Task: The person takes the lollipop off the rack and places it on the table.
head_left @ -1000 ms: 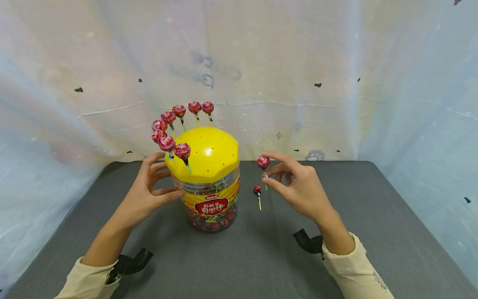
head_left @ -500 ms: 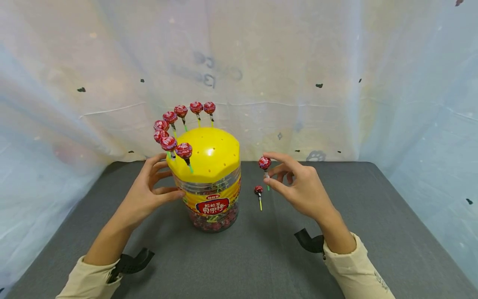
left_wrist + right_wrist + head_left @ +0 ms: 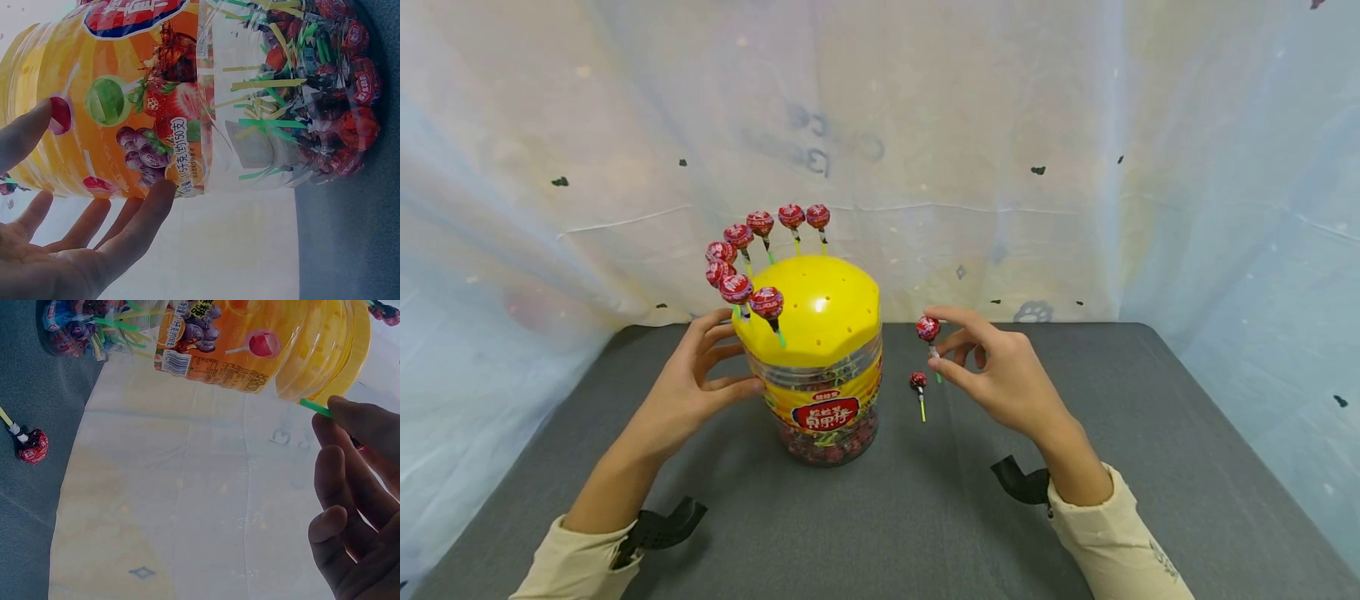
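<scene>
A clear candy jar [image 3: 825, 414] with a yellow lid [image 3: 820, 304] stands upright on the table. Several red-wrapped lollipops [image 3: 767, 303] stick up from holes along the lid's left and back edge. At the jar's left side is my left hand [image 3: 688, 387], fingers spread; in the left wrist view its thumb [image 3: 37, 128] lies against the label. To the jar's right, my right hand [image 3: 988, 367] pinches another lollipop [image 3: 928, 327] by its green stick [image 3: 315, 407], head up, above the table and apart from the jar.
One loose lollipop [image 3: 919, 392] with a yellow stick lies on the grey table [image 3: 880, 533], between jar and right hand. More lollipops [image 3: 340, 119] fill the jar's bottom. A pale plastic curtain [image 3: 925, 150] hangs behind and at the sides.
</scene>
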Motion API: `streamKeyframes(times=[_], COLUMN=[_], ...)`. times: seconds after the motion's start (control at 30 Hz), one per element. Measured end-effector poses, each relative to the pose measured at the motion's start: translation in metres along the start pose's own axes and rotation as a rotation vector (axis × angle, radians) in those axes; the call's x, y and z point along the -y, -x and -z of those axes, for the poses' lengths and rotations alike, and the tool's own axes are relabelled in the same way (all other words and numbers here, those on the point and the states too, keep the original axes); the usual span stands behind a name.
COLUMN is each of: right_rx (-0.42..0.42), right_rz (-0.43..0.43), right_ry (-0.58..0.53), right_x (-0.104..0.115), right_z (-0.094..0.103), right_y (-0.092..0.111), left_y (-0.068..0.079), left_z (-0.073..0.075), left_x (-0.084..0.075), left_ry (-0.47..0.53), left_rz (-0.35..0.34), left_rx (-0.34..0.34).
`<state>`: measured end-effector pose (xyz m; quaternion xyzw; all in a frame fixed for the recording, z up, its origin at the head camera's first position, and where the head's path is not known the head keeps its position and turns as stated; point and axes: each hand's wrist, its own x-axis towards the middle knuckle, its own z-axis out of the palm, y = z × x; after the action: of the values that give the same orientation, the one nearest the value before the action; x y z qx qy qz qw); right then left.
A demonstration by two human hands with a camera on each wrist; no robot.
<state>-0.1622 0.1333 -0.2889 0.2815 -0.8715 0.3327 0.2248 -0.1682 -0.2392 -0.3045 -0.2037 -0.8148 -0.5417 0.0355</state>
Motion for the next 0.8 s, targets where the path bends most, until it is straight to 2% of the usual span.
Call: streamKeyframes(times=[0.53,0.8], right_rx=[0.037,0.071], right_rz=[-0.039,-0.118], right_ry=[-0.021,-0.014], right_x=[-0.011,-0.024], right_z=[-0.005,-0.012], right_y=[-0.001,-0.002], left_y=[0.0,-0.001], left_z=[-0.001,0.0], left_x=[0.001,0.0], left_ry=[-0.015,-0.001], left_rz=[-0.002,0.023], left_rx=[-0.005,-0.001])
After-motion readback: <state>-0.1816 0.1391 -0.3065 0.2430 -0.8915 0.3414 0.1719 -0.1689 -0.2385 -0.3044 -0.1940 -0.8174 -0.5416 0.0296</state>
